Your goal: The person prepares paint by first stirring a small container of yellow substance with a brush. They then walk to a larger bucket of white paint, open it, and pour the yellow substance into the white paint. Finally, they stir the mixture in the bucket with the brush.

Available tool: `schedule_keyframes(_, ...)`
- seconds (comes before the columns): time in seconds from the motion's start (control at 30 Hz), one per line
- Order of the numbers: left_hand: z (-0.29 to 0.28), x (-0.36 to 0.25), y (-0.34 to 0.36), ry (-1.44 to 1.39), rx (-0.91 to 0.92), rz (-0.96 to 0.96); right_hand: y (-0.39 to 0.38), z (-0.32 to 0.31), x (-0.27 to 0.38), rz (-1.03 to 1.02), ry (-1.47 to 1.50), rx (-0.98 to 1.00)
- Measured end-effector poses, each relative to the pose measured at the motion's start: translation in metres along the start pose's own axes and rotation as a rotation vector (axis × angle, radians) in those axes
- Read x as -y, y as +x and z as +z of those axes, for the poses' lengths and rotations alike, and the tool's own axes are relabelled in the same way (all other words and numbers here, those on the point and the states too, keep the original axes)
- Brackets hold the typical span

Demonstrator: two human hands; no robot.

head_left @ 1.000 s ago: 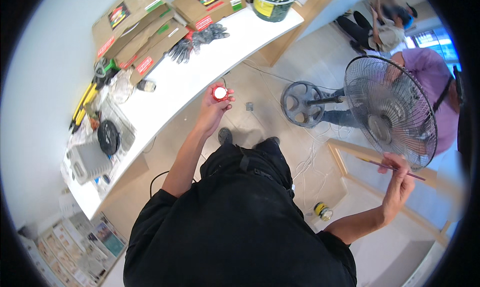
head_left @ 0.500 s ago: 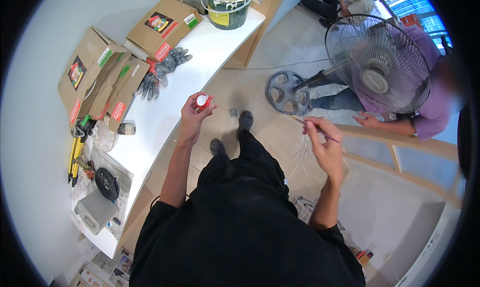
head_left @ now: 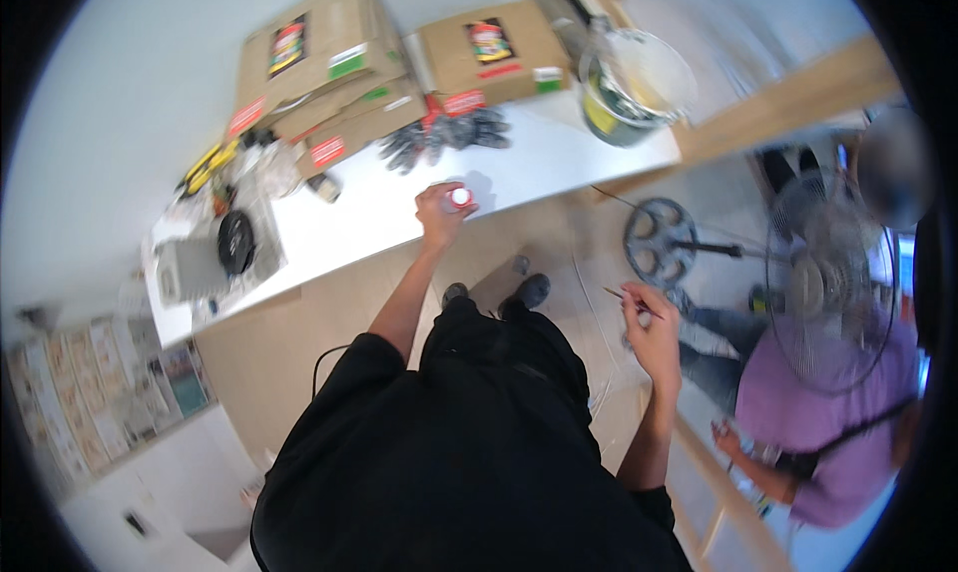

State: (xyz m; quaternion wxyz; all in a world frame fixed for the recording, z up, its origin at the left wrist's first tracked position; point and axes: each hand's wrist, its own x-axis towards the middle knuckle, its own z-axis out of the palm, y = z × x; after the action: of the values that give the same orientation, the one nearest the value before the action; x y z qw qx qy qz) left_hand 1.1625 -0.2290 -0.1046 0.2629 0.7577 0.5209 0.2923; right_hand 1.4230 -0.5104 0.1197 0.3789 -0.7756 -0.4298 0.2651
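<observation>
The person's black cloth shirt [head_left: 459, 442] fills the near part of the view, soft and matt, with a forearm reaching out on either side. The left hand [head_left: 437, 215] is curled narrow around a small red container [head_left: 459, 200], its fingers against the side wall and its round, flat white top facing up between the thumb and fingertips. The container is seen over the front edge of the table [head_left: 344, 235]; whether its base touches the surface cannot be told. The right hand [head_left: 654, 334], apart over the floor, pinches a thin brush-like stick [head_left: 654, 315], smooth and dark reddish, between thumb and fingers; its slim end pokes out past them toward the left. The table is smooth, white and long. At its left end stand a pale plastic jug [head_left: 187, 273] and a round black disc [head_left: 237, 243]. Beyond the left hand lie crumpled dark grey gloves [head_left: 444, 138] with a bit of red, touching or just beside matt brown cardboard boxes [head_left: 499, 51] with crisp folded edges. A round green bucket [head_left: 629, 98], pale smears inside, stands near the right end. Farther right are a fan [head_left: 828, 283] with a round wire cage and a spoked base, and a person in a purple top [head_left: 818, 402].
</observation>
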Motion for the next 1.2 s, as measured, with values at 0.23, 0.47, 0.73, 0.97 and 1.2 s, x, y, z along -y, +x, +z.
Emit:
schedule_keyframes(0.23, 0.007, -0.002, 0.011, 0.181, -0.087, -0.337, 0.031, -0.017, -0.02, 0.035, -0.031, 0.129)
schedule_keyframes(0.47, 0.007, -0.001, 0.013, 0.163, -0.062, -0.447, 0.053, -0.001, -0.014, -0.021, -0.06, 0.273)
schedule_keyframes(0.73, -0.018, -0.01, -0.009, 0.05, -0.019, -0.363, 0.07, 0.046, -0.005, -0.089, -0.021, 0.375)
schedule_keyframes(0.97, -0.216, 0.081, -0.103, 0.169, -0.983, 0.047, 0.062, 0.113, -0.002, -0.135, -0.125, 0.402)
schedule_keyframes(1.2, -0.586, 0.402, -0.165, 0.097, -2.146, -0.826, 0.015, 0.259, -0.025, -0.189, -0.497, 0.596)
